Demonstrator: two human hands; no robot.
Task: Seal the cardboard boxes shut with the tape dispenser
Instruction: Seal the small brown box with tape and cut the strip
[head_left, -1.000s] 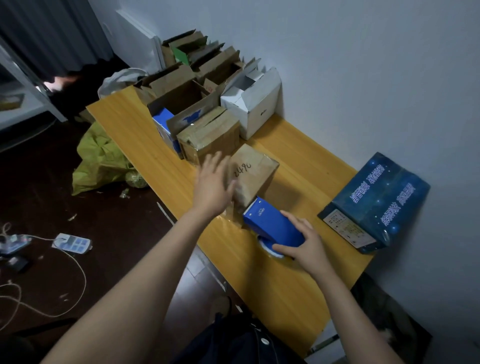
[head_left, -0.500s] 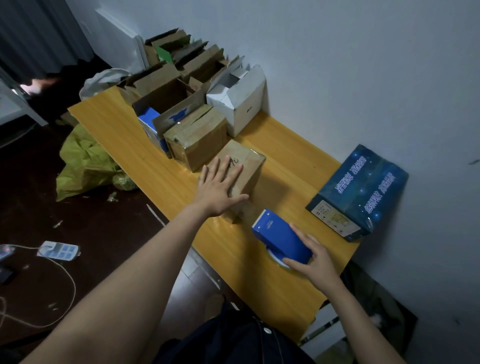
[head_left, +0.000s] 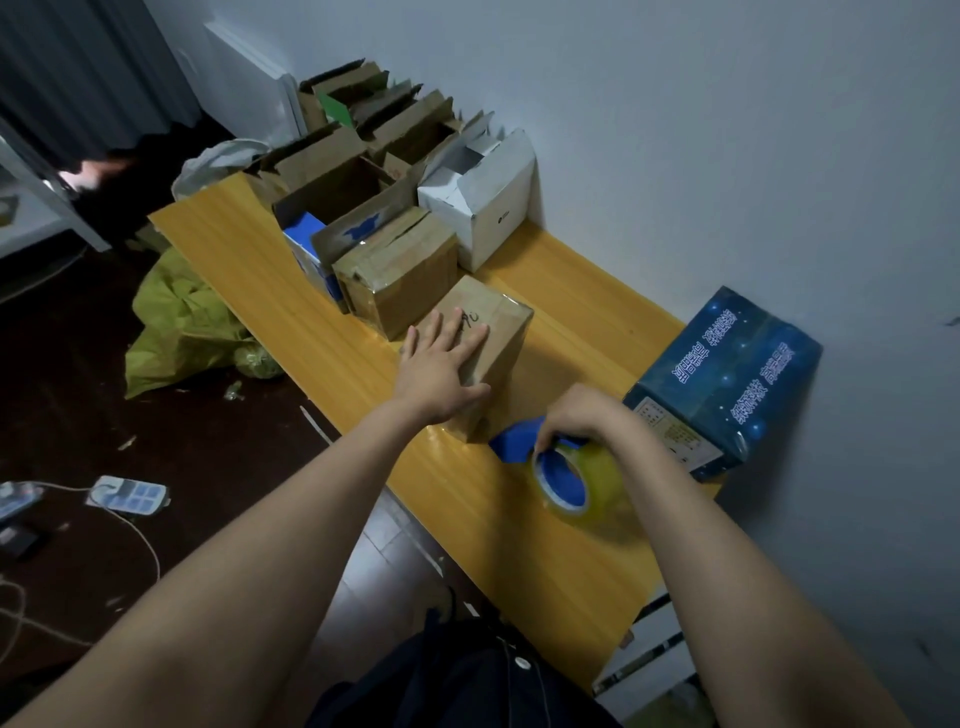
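The left hand (head_left: 441, 371) lies flat on the small cardboard box (head_left: 493, 317) on the worktop (head_left: 260, 244), its grip apart, fingers straight. Just right of the box, the right hand (head_left: 584, 415) has its grip clamped round the blue tape dispenser (head_left: 561, 475). A blue carton (head_left: 727, 379) stands farther right.

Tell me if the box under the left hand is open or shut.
Shut: small brown box flaps lie flat beneath the left hand.

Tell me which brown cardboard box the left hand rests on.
The small brown cardboard box with handwriting, nearest the blue tape dispenser; the other brown boxes stand behind it, untouched.
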